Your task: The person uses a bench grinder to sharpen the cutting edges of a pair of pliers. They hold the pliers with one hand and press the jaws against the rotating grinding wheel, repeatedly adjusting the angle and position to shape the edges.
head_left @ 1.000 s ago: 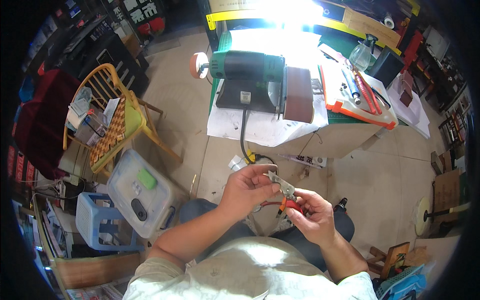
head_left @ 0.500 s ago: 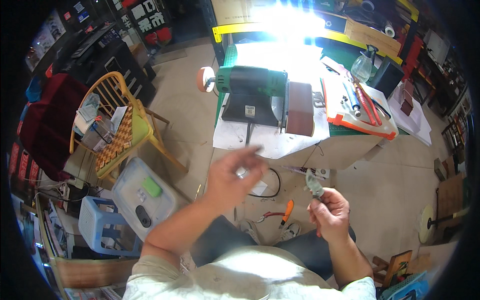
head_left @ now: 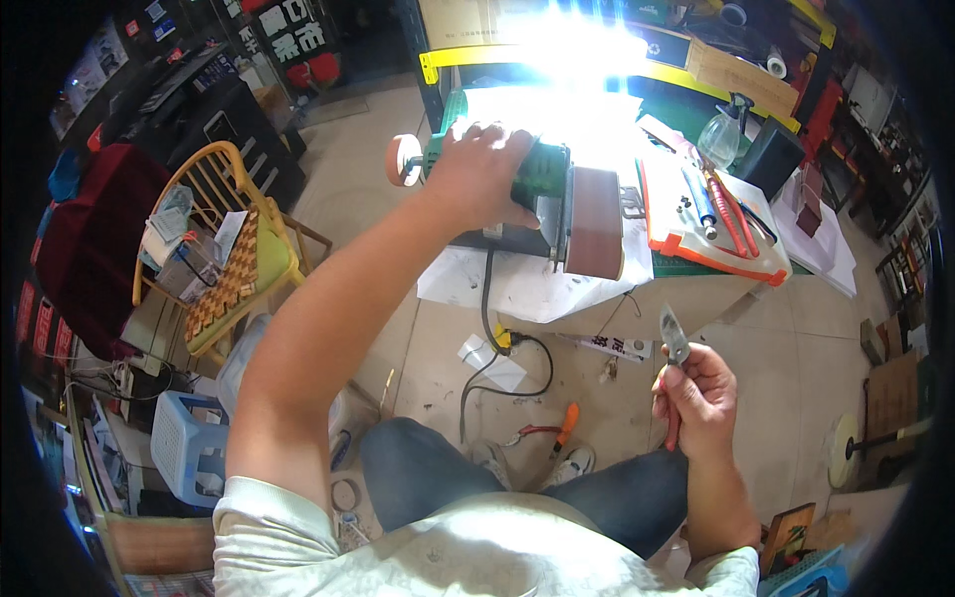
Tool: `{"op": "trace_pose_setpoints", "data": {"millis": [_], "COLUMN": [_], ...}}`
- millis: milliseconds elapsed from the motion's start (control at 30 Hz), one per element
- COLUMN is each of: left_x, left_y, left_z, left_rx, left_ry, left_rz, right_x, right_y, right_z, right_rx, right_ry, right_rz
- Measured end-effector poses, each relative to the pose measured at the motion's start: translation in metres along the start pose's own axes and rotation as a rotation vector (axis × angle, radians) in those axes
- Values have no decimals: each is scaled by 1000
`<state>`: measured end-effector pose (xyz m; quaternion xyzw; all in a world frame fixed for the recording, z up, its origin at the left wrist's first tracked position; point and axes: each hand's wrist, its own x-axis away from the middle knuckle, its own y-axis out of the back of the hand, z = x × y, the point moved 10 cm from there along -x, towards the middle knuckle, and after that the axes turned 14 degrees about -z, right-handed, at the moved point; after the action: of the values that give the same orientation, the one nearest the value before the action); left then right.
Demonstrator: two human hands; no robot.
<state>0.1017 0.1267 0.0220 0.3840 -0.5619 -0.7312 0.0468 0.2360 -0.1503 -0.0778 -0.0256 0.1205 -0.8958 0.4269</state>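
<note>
A green and black bench belt sander point(head_left: 595, 224) stands on the table, with a brown belt at its right end and a small round wheel point(head_left: 401, 160) at its left. My left hand point(head_left: 479, 177) lies over its motor housing, fingers curled across the top and thumb on the near side, hiding much of the body. Lower right, away from the table, my right hand point(head_left: 702, 400) is closed around a cutting tool point(head_left: 673, 336) with a red handle. Its broad, pointed metal blade tilts upward; it resembles pruning shears, but the exact kind is unclear.
A white and orange case point(head_left: 711, 234) bears pliers and other hand tools; a spray bottle point(head_left: 722, 134) stands behind. A black cable point(head_left: 549, 363) and an orange-handled tool point(head_left: 567, 426) lie on the floor. At left are a wooden chair point(head_left: 224, 164) and a blue stool point(head_left: 184, 438).
My left hand has moved up and forward from in front of the table onto the sander. My right hand has shifted slightly right with the cutting tool, whose blade now points more upright.
</note>
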Motion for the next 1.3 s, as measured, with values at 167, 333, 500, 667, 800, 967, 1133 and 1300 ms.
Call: {"op": "trace_pose_setpoints", "data": {"millis": [167, 333, 500, 667, 800, 967, 1133, 1300], "left_x": [-9, -15, -17, -18, -23, -30, -34, -35], "left_y": [8, 4, 4, 4, 5, -3, 1, -5], "left_z": [-3, -2, -1, 0, 2, 2, 2, 5], "left_rx": [15, -23, -14, 6, 33, 32, 19, 26], "left_ry": [-80, 2, 0, -35, -38, -54, -103, -95], "left_rz": [18, 252, 277, 183, 197, 296, 227, 260], "right_x": [-16, -38, -58, -72, -78, -82, -90, -97], "right_y": [0, -7, -15, -20, -18, -15, -15, -19], "right_z": [13, 27, 48, 64, 65, 56, 57, 59], "right_rx": [-7, 28, 113, 168, 142, 107, 91, 135], "right_ry": [-27, -16, -4, 33, 17, -11, -12, 19], "right_rz": [15, 30, 75, 82, 48, 22, 25, 16]}}
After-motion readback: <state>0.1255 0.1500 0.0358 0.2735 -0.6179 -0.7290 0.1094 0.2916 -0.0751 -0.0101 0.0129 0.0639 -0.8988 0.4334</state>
